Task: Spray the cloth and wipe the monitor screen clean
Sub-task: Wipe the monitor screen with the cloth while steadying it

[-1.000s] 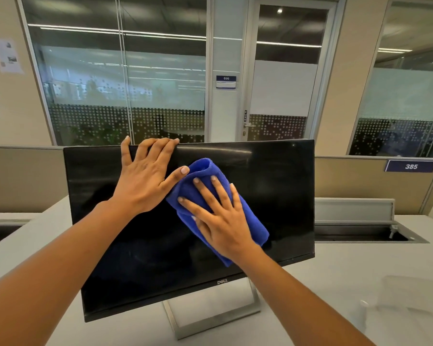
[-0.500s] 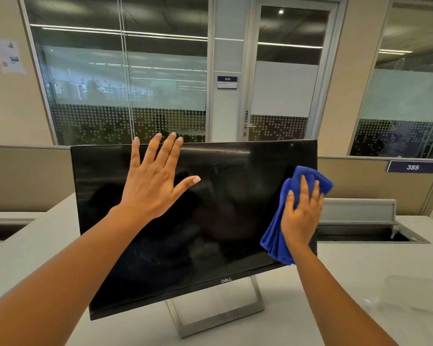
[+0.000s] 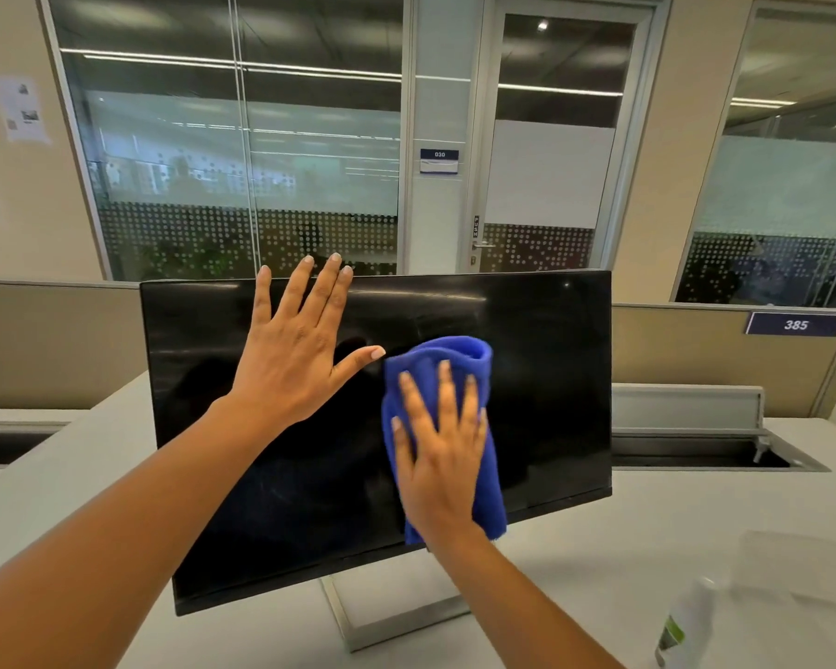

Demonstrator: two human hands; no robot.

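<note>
Right grip [image 3: 442,456] released, flat on blue cloth [image 3: 474,352] against monitor screen [image 3: 551,379]; left grip [image 3: 293,359] released, straight-fingered, by its top edge.

Cloth [image 3: 474,359] on monitor [image 3: 551,379], bottle [image 3: 686,625] right.

White desk [image 3: 647,514] w/ silver monitor stand [image 3: 340,613] at centre, spray bottle [image 3: 686,625] near front-right edge

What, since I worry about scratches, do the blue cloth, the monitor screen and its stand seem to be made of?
The cloth looks like microfibre or similar: matte blue, thick soft folds, fuzzy lower edge. The screen seems glossy glass or hard plastic: black, with sharp light reflections. The stand looks like brushed metal, perhaps silver-painted plastic: pale grey, dull sheen, thin flat bars.
</note>
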